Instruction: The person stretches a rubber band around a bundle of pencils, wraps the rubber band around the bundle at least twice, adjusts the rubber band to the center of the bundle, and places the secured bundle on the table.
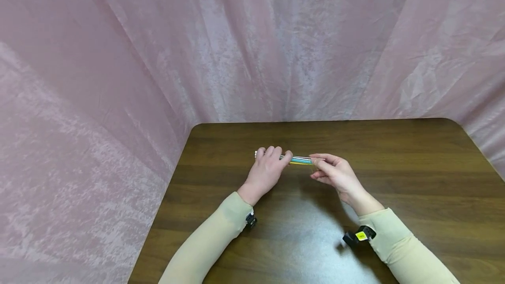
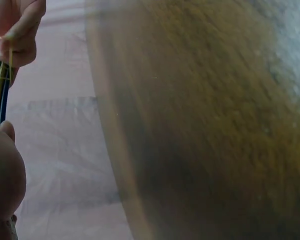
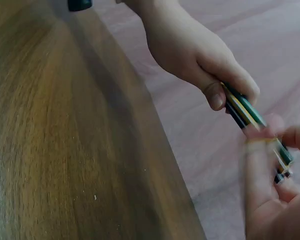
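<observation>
My left hand (image 1: 265,172) grips a bundle of thin pencils (image 1: 300,160) in green, yellow, white and dark colours, held level above the table. My right hand (image 1: 338,178) is at the bundle's right end, its fingers around that end. A thin yellow rubber band (image 2: 10,60) loops round the pencils near this end. In the right wrist view the rubber band (image 3: 261,140) runs across my right fingers, which are blurred there. The left thumb and fingers (image 3: 217,97) wrap the pencils further along. My left palm hides the bundle's other end in the head view.
The brown wooden table (image 1: 414,161) lies under both hands, with rounded far corners. Pink curtains (image 1: 292,47) hang behind it and at its sides. A black camera (image 1: 358,236) is strapped at the right wrist, another (image 1: 250,220) at the left.
</observation>
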A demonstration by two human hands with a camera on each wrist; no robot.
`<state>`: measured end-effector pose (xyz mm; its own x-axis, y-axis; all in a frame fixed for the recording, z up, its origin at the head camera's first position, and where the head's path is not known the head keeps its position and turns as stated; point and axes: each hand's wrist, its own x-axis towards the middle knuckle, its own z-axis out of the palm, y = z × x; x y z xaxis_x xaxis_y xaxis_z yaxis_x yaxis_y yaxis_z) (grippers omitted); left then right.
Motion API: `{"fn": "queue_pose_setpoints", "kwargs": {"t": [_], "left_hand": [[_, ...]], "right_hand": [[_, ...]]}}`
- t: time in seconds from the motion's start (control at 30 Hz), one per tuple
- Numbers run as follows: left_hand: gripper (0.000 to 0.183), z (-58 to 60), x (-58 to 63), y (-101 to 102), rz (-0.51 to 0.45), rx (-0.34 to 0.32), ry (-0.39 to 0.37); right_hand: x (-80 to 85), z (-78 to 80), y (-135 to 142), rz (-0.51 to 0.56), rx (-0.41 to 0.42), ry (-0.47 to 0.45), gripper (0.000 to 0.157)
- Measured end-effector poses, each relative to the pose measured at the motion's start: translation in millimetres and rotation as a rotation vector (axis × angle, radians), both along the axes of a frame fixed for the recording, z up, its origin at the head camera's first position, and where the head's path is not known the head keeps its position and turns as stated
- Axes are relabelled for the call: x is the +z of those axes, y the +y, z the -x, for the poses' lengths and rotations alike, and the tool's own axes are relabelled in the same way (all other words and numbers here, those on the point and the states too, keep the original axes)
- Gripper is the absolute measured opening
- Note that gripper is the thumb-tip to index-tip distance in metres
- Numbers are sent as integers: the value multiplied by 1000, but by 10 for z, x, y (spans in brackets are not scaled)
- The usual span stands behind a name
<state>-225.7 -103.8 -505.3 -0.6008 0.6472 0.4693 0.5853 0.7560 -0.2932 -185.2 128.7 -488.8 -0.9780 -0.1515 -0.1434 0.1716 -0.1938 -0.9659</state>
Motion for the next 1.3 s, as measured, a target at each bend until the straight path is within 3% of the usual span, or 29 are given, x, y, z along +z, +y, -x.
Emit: {"fn": "queue_pose_setpoints", "kwargs": {"t": [0.13, 0.33, 0.43, 0.57, 0.67, 0.83, 1.0, 1.17, 1.3], "left_hand": [[16, -12, -1, 25, 47, -12, 10], [18, -19, -4, 39, 59, 29, -16], [18, -12, 8, 38, 70, 25, -22], [17, -20, -4, 66, 114, 2, -28], [19, -28, -24, 91, 128, -13, -48], [28, -26, 0, 88, 100, -17, -50], [29, -28, 40, 63, 94, 48, -31], [24, -26, 18, 80, 61, 64, -96], [24, -36, -26, 131, 72, 83, -95]], "right_hand": [[-37, 7, -11, -145, -8, 65, 33], [-61, -23, 39, -315, -97, 173, 33], [-56, -34, 98, -518, -42, 326, 39], [-49, -45, 151, -904, 67, 559, 42], [-57, -52, 155, -1077, 98, 632, 33], [-65, -51, 187, -1138, 94, 668, 21], [-43, -38, 264, -1176, 86, 670, 21], [-32, -34, 323, -1248, 152, 642, 29], [-63, -30, 330, -1296, 178, 698, 23]]}}
